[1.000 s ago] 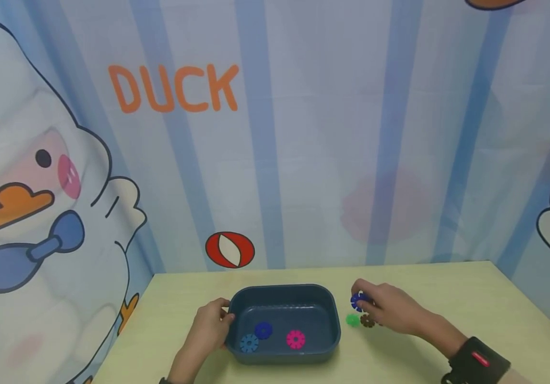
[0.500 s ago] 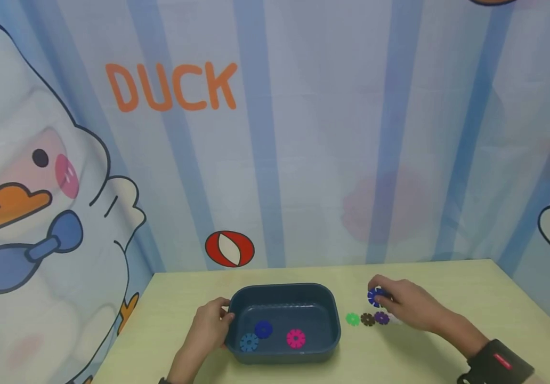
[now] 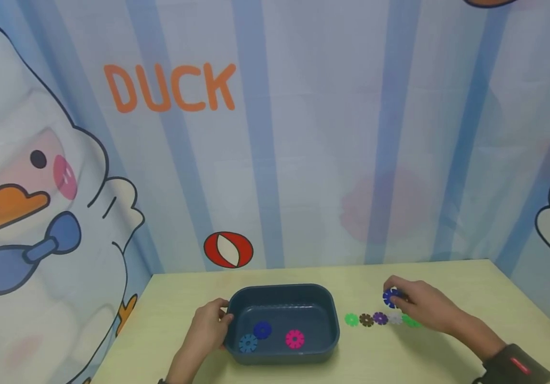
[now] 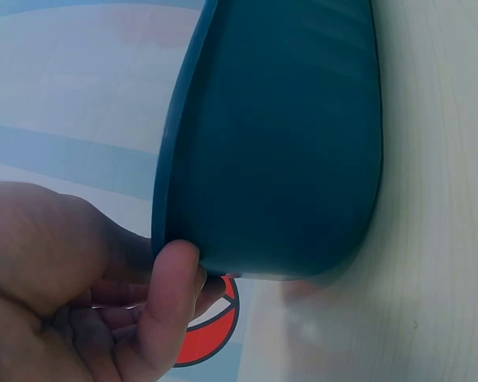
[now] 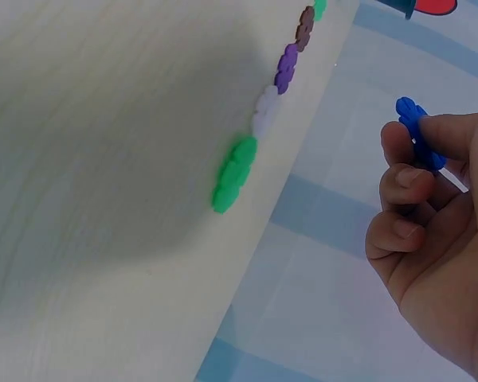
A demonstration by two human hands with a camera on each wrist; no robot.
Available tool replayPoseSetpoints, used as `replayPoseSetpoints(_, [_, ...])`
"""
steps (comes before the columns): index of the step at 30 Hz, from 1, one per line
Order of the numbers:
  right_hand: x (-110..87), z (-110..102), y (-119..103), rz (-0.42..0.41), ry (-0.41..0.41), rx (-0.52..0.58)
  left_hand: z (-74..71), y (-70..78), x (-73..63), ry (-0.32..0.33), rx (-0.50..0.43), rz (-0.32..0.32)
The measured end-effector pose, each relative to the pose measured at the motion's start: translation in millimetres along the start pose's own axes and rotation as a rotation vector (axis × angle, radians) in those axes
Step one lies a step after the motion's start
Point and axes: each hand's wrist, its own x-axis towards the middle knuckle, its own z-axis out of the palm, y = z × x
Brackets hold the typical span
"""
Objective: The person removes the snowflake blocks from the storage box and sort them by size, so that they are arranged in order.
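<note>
My left hand (image 3: 206, 328) grips the left end of a dark blue-grey plastic tub (image 3: 282, 360), its thumb and fingers at the rim. Between the thumb and finger of my right hand (image 3: 426, 304) is a blue notched disc (image 3: 390, 298), held above the table. Below it runs a row of similar discs: light green (image 3: 351, 320), brown (image 3: 366, 320), purple (image 3: 380, 318), white (image 3: 395, 318) and green (image 3: 410, 321). In the right wrist view the green disc (image 5: 236, 175) ends the row nearest the hand. Inside the tub lie a light blue disc (image 3: 248, 343), a dark blue disc (image 3: 263, 329) and a pink disc (image 3: 295, 339).
The pale yellow table (image 3: 179, 288) extends around the tub and row. Behind its back edge hangs a striped cloth (image 3: 323, 160) printed with ducks and lettering. A dark band (image 3: 515, 365) circles the right wrist.
The right hand has moved rightward with the blue disc, over and past the row. The purple, white and green discs have come into view from behind it. My left hand stays on the tub.
</note>
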Motion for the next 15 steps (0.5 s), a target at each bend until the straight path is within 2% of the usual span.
replayPoseSetpoints(8, [-9.4,-5,17,0.044,-0.037,0.030,-0.5,-0.3,-1.4,-0.005,-0.004,0.011])
replayPoseSetpoints(15, [-17.4,-9,28,0.047,-0.019,0.035,-0.7,-0.9,0.3,-0.004,-0.005,-0.008])
